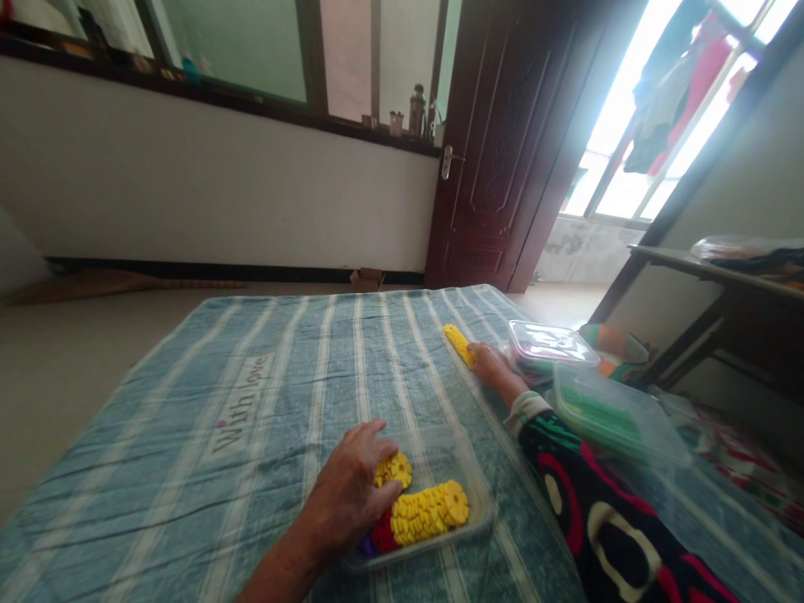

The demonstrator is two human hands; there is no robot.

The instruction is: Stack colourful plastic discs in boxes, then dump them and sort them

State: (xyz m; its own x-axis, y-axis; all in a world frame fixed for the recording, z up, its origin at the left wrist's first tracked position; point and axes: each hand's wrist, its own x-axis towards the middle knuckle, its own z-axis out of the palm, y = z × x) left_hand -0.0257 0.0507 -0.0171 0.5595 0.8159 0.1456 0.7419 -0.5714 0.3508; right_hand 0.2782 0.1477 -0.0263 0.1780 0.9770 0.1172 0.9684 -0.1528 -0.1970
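Left hand [352, 494]: unclenched, resting on short yellow stack [394, 469] in clear tray [440, 445], mattress [251, 402] near edge. Right hand [492, 362]: touching yellow disc row [458, 343] at right edge; grip indiscernible. Handling: probably best to squeeze stacks endwise, lest discs scatter.

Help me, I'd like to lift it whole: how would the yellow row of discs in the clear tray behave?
Probably floppy: the yellow row bends, being many thin discs. Likely light, looks plastic. It may break apart or roll in the clear tray.
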